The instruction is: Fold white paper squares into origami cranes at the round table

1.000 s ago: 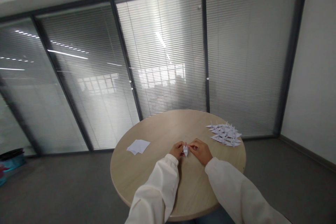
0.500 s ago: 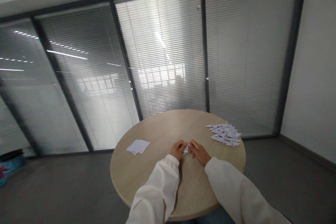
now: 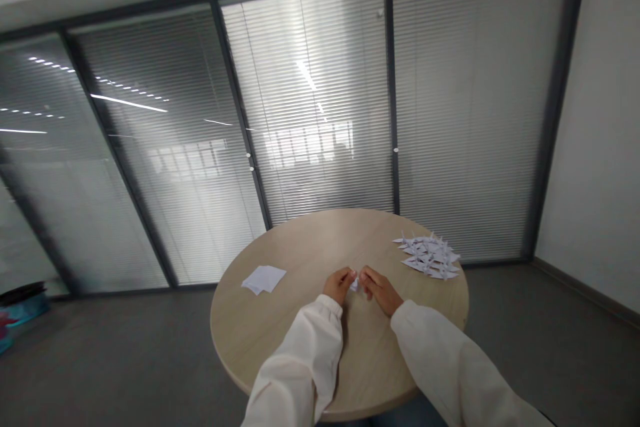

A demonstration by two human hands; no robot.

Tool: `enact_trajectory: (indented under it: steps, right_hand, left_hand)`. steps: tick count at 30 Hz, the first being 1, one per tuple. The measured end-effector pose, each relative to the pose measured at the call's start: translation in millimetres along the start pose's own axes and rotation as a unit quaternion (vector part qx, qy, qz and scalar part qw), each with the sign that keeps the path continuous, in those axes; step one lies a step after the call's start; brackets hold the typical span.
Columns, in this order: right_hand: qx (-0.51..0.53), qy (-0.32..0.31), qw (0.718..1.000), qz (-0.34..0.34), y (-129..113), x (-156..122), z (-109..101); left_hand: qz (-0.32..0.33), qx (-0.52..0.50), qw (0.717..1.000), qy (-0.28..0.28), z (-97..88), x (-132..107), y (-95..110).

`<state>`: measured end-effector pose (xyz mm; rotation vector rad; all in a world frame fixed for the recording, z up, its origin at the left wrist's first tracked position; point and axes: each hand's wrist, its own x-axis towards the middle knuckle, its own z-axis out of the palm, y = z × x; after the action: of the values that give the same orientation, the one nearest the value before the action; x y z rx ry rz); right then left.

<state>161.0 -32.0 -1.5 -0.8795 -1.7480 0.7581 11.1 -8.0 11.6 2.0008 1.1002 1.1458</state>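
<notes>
While my left hand (image 3: 339, 284) pinches a folded white paper (image 3: 354, 285) above the desk (image 3: 300, 247), my right hand (image 3: 380, 289) curls beside it, maybe gripping; I can't tell.

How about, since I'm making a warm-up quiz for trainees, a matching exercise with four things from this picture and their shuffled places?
1. Small paper piece
2. Flat white sheets
3. Pile of folded paper shapes
4. Slatted blinds

A. On the right part of the round table
B. Beyond the table
C. Between the left hand and the right hand
D. On the left part of the table

Pairs: 1-C, 2-D, 3-A, 4-B
</notes>
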Motion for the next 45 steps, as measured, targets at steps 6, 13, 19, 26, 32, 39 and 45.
enact_trajectory:
  steps: [6,13,19,26,32,39,45]
  right_hand:
    - [-0.062,-0.009,0.997,-0.045,-2.3,0.2,2.6]
    - [-0.113,0.026,0.989,-0.091,0.2,2.8,0.5]
    - [-0.161,0.069,0.978,-0.111,6.7,3.5,-1.1]
    - [-0.156,0.064,0.981,-0.1,7.9,1.8,-0.6]
    - [-0.072,0.151,0.986,-0.028,22.1,6.7,-1.7]
    - [-0.048,0.039,0.998,-0.015,23.8,7.0,-0.6]
    - [0.043,0.012,0.999,0.014,21.4,7.5,-2.7]
  left_hand:
    - [0.061,0.065,0.996,0.012,1.4,1.8,-6.0]
    - [0.074,0.088,0.993,0.013,2.8,2.0,-11.1]
    - [-0.114,-0.105,0.988,0.017,10.3,-0.8,-13.0]
    - [-0.139,-0.245,0.96,0.004,6.7,3.3,-17.4]
    - [-0.091,-0.219,0.971,0.017,2.5,4.7,-16.2]
    - [-0.041,-0.17,0.984,0.041,-1.1,4.9,-8.0]
    - [-0.092,-0.185,0.978,0.034,5.4,5.9,-12.4]
